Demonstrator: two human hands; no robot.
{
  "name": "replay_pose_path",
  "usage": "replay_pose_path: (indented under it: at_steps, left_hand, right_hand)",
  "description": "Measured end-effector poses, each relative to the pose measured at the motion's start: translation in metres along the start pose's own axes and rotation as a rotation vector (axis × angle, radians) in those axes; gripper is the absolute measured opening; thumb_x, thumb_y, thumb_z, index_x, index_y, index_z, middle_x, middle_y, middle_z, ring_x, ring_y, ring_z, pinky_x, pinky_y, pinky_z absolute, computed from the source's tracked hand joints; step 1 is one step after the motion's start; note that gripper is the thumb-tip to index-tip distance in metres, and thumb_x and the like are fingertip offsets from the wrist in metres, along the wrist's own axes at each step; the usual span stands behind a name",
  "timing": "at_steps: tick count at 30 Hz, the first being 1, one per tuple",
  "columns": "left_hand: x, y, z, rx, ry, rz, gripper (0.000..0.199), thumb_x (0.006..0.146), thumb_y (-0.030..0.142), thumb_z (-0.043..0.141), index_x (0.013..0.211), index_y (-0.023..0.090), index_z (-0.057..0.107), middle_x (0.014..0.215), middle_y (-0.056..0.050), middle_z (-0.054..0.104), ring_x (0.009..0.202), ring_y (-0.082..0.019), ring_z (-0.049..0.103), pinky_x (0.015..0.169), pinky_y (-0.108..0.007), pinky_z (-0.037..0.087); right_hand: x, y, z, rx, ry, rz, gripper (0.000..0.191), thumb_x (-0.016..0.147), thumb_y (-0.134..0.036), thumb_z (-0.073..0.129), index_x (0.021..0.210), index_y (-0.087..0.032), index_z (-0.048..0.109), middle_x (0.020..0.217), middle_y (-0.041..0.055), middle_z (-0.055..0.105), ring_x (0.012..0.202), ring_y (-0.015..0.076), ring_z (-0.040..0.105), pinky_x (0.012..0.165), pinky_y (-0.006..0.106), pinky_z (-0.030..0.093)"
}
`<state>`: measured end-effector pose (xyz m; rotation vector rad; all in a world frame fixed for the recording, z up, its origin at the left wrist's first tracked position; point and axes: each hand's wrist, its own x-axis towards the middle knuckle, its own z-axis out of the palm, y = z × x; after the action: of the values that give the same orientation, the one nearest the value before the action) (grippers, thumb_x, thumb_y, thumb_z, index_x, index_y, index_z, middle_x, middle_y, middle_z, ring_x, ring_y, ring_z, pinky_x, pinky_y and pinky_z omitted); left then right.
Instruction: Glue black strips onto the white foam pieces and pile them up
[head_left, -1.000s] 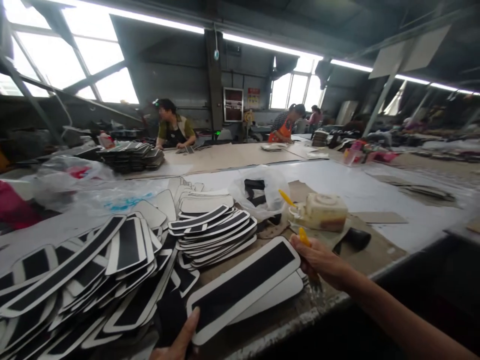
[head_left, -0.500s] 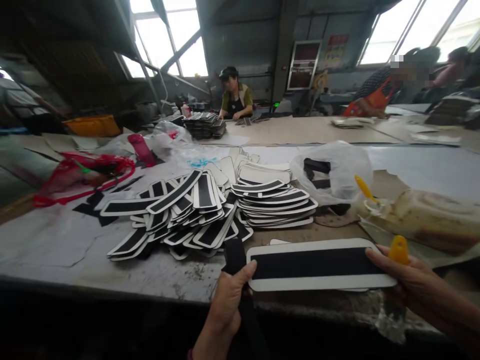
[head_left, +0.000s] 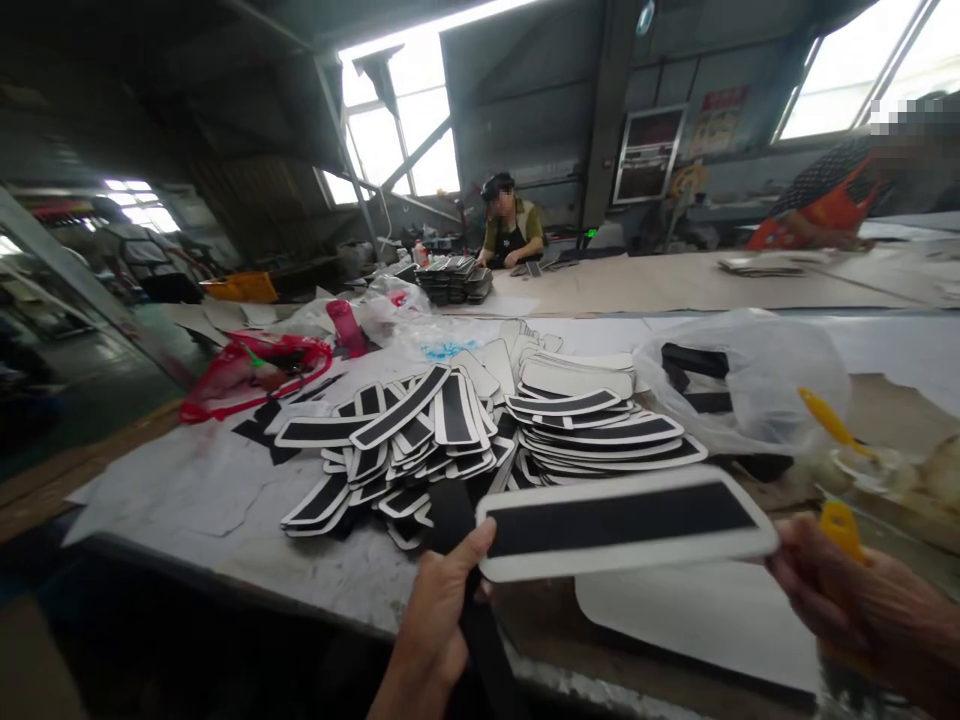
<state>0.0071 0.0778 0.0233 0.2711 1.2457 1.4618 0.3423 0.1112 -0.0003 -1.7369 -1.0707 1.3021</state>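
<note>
My left hand (head_left: 439, 600) is closed on the left end of a white panel (head_left: 615, 572) with a black strip (head_left: 622, 520) down its middle. Black bands (head_left: 487, 640) hang beside that hand and look held with the panel. My right hand (head_left: 862, 590) is closed around a brush with a yellow handle (head_left: 841, 528), its fingertips at the panel's right end; whether they still grip it I cannot tell. Below the held panel lies a plain white sheet (head_left: 705, 610). Behind it are a loose heap of black-and-white panels (head_left: 409, 435) and a neater stack (head_left: 611, 440).
A clear plastic bag (head_left: 780, 370) with black pieces stands at the back right. Beside it another yellow-handled brush (head_left: 832, 420) rests in a pot. A red bag (head_left: 255, 370) lies left. Across the tables a person (head_left: 514, 225) works; another in an orange apron (head_left: 817, 210) leans in.
The view has swung left, so the scene sits further right. My right hand has shifted to the panel's end, its thumb off the panel's face. The white sheet below shows more.
</note>
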Motion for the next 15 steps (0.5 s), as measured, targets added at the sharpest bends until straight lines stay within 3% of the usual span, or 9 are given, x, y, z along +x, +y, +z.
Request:
replay_pose_path:
  at_steps: [3, 6, 8, 11, 13, 15]
  left_hand:
    - [0.015, 0.044, -0.007, -0.072, 0.074, 0.164, 0.039, 0.047, 0.026, 0.087, 0.07, 0.013, 0.058, 0.056, 0.005, 0.051, 0.041, -0.005, 0.041, 0.035, -0.014, 0.032]
    - [0.025, 0.057, -0.014, -0.042, 0.068, 0.193, 0.036, 0.052, 0.028, 0.085, 0.072, 0.012, 0.059, 0.062, 0.001, 0.056, 0.045, -0.006, 0.045, 0.036, -0.014, 0.032]
    - [0.026, 0.04, -0.015, 0.067, 0.052, 0.113, 0.038, 0.054, 0.03, 0.083, 0.078, 0.009, 0.063, 0.065, -0.002, 0.059, 0.045, -0.005, 0.043, 0.037, -0.014, 0.03]
    - [0.019, -0.005, -0.011, 0.275, -0.025, 0.007, 0.04, 0.057, 0.038, 0.08, 0.078, 0.008, 0.065, 0.054, 0.001, 0.053, 0.042, -0.004, 0.038, 0.038, -0.015, 0.027]
    - [0.013, -0.036, -0.002, 0.438, -0.105, -0.014, 0.039, 0.061, 0.045, 0.075, 0.07, 0.009, 0.064, 0.045, 0.004, 0.046, 0.04, -0.005, 0.035, 0.039, -0.017, 0.025]
    - [0.01, -0.059, 0.009, 0.598, -0.17, -0.01, 0.039, 0.065, 0.05, 0.069, 0.068, 0.012, 0.063, 0.042, 0.004, 0.044, 0.039, -0.007, 0.033, 0.04, -0.019, 0.024]
  right_hand:
    - [-0.01, -0.022, 0.012, 0.114, -0.124, 0.019, 0.051, 0.062, -0.072, 0.061, 0.07, -0.021, 0.062, 0.047, -0.0025, 0.039, 0.039, 0.0079, 0.03, 0.035, 0.02, 0.026]
    - [-0.023, -0.038, 0.017, 0.15, -0.11, -0.038, 0.044, 0.069, -0.065, 0.061, 0.073, -0.021, 0.064, 0.054, -0.0004, 0.046, 0.042, 0.0082, 0.032, 0.036, 0.02, 0.026]
    - [-0.028, -0.043, 0.016, 0.201, -0.087, -0.093, 0.044, 0.073, -0.063, 0.059, 0.076, -0.02, 0.063, 0.057, 0.0002, 0.049, 0.042, 0.0081, 0.034, 0.036, 0.02, 0.026]
    - [-0.03, -0.041, 0.007, 0.277, -0.035, -0.17, 0.048, 0.073, -0.065, 0.057, 0.08, -0.018, 0.064, 0.066, 0.0037, 0.057, 0.053, 0.0131, 0.049, 0.046, 0.024, 0.042]
    - [-0.03, -0.035, -0.002, 0.209, 0.029, -0.237, 0.054, 0.075, -0.069, 0.049, 0.082, -0.018, 0.065, 0.075, 0.007, 0.061, 0.068, 0.0181, 0.056, 0.059, 0.027, 0.048]
    - [-0.031, -0.026, -0.01, 0.039, 0.083, -0.28, 0.06, 0.079, -0.072, 0.04, 0.084, -0.018, 0.066, 0.078, 0.0077, 0.062, 0.07, 0.0182, 0.055, 0.059, 0.026, 0.047]
